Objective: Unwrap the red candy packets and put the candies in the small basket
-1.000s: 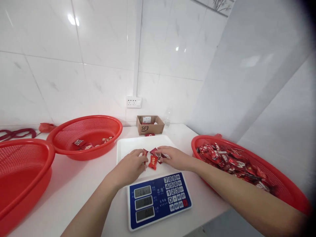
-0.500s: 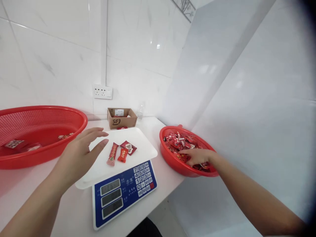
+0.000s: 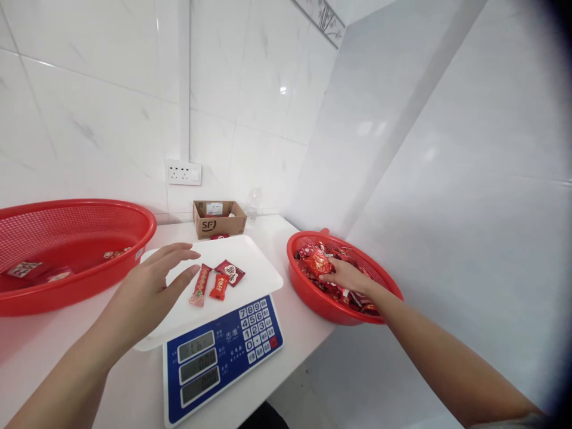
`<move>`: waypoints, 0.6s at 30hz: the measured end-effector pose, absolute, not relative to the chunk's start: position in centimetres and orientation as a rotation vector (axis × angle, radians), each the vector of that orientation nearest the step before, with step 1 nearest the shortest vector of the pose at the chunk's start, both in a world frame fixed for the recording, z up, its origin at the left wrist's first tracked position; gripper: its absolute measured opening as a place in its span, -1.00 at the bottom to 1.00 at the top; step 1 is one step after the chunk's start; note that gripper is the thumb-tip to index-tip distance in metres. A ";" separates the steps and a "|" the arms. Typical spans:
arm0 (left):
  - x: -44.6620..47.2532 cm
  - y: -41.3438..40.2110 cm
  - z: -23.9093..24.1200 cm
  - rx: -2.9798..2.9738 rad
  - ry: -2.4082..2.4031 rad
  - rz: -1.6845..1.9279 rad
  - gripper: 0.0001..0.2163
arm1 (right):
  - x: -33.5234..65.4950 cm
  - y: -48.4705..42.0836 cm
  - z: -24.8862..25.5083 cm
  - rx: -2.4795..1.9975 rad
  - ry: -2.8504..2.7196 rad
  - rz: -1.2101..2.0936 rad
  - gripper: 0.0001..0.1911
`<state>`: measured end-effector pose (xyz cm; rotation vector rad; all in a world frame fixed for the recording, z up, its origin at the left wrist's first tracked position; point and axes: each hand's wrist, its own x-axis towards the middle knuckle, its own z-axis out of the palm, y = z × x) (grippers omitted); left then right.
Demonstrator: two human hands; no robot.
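Observation:
Three red candy packets (image 3: 217,280) lie on the white pan (image 3: 250,262) of a blue-faced scale (image 3: 223,351). My left hand (image 3: 143,292) hovers open over the pan's left side, fingers spread, just left of the packets. My right hand (image 3: 346,275) reaches into the red basket (image 3: 313,295) on the right, which is full of red wrapped candies. Its fingers touch a shiny red packet (image 3: 318,262) on top of the pile; whether they grip it I cannot see.
A large red mesh basket (image 3: 80,262) with a few packets stands at the left. A small cardboard box (image 3: 218,217) and a clear bottle (image 3: 254,202) sit by the tiled wall under a socket (image 3: 183,173). The counter edge runs just past the scale.
Both hands left the packets on the pan. My right hand went into the right basket and now rests on a shiny packet; my left hand opened. The view swung right.

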<state>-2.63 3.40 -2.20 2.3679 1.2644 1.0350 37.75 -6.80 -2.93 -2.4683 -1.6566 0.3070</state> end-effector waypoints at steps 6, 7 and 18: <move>-2.6 3.5 -2.4 2.423 1.207 1.024 -0.65 | 38.7 -7.1 -2.9 -2.438 -1.593 0.269 -0.73; -2.6 3.6 -2.5 2.432 1.207 1.015 -0.65 | 38.8 -7.1 -2.9 -2.429 -1.578 0.254 -0.74; -1.7 2.7 -2.2 2.319 1.125 0.849 -0.65 | 33.4 -6.0 -0.7 -2.045 -1.418 0.108 -0.75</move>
